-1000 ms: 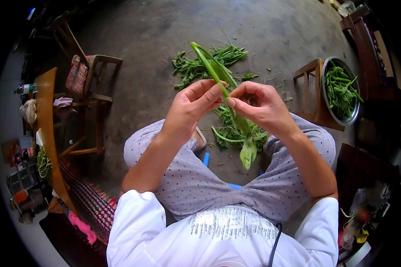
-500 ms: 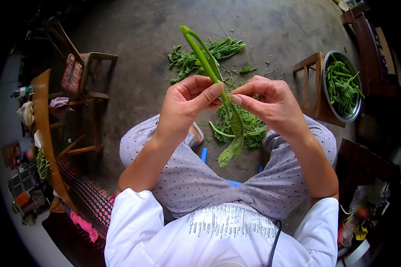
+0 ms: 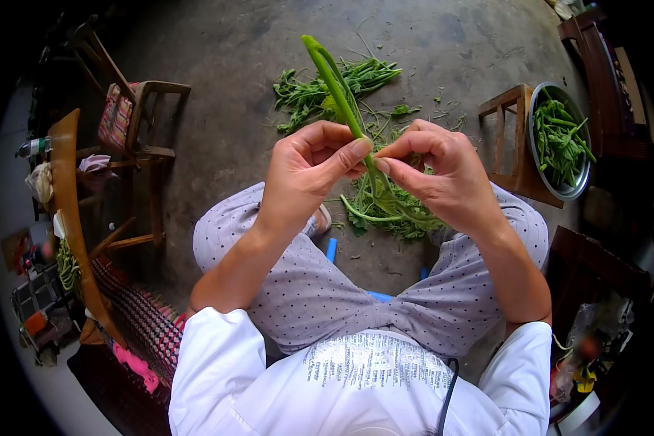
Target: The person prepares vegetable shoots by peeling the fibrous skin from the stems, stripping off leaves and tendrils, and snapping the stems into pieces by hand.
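My left hand grips a thick green leafy stem between thumb and fingers, its cut end pointing up and away from me. A thin strip hangs along the stem's upper part. Beside it, my right hand is closed in a pinch at the same stem, just below the left thumb. The stem's softer leafy end droops below both hands, blurred toward the right. Beneath, a heap of green trimmings lies on the floor between my feet, partly hidden by my hands. Farther off is a bunch of leafy stems.
At right, a metal basin of green stems sits on a wooden stool. A wooden chair and a table edge stand at left. Scraps are scattered on the concrete floor. Blue seat legs show under me.
The stem's drooping leafy end has swung from below my hands toward the right and is blurred. Both hands have stayed nearly in place, still on the stem.
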The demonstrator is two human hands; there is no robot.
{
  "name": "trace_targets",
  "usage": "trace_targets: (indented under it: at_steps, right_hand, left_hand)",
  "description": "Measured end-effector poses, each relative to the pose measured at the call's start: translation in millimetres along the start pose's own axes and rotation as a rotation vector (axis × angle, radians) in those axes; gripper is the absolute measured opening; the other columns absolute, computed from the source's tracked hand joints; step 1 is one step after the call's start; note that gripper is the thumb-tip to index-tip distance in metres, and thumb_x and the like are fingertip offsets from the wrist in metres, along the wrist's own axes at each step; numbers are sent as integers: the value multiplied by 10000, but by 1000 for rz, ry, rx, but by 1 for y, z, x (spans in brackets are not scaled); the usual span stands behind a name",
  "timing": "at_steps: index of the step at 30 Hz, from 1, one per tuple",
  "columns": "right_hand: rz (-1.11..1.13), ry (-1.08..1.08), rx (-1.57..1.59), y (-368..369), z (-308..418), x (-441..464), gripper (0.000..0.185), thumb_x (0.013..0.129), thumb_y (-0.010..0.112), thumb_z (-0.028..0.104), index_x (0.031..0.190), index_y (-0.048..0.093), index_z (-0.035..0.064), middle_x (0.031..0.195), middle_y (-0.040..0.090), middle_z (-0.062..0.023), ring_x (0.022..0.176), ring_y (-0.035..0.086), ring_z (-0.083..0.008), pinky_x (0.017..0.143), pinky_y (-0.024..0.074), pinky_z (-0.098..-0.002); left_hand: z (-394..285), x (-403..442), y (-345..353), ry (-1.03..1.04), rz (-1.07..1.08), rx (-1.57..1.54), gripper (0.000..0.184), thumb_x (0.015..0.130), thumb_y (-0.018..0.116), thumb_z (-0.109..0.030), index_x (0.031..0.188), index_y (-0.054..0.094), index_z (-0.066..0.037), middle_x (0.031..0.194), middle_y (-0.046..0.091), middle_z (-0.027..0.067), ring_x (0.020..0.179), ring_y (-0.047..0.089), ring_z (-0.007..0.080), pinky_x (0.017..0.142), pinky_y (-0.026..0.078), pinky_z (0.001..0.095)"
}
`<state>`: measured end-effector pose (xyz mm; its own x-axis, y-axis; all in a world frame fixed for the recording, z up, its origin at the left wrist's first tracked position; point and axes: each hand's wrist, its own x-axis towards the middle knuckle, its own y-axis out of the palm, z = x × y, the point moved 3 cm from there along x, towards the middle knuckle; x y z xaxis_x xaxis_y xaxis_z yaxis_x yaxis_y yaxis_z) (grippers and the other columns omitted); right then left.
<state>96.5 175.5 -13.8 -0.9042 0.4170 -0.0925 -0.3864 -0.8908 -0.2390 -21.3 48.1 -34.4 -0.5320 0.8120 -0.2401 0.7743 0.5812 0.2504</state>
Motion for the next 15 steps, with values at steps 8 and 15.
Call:
trace_targets:
  at_steps: [8, 15]
  right_hand:
    - [-21, -11, -26, 2, 3, -1, 105, 779, 687, 66, 846, 664, -12, 729, 507, -3, 657, 457, -59, 554, 350, -205]
    - [-109, -129, -184, 4, 8, -2, 105, 751, 669, 79, 817, 664, -2, 715, 538, -85, 621, 549, -153, 557, 441, -264]
  left_hand:
    - [0, -1, 0, 26, -24, 32, 195, 835, 683, -136, 959, 626, 3, 837, 657, 47, 733, 626, 97, 697, 522, 233]
    - [-1, -1, 2, 5, -22, 33, 194, 839, 677, -126, 968, 624, 9, 848, 659, 50, 734, 625, 96, 699, 519, 230]
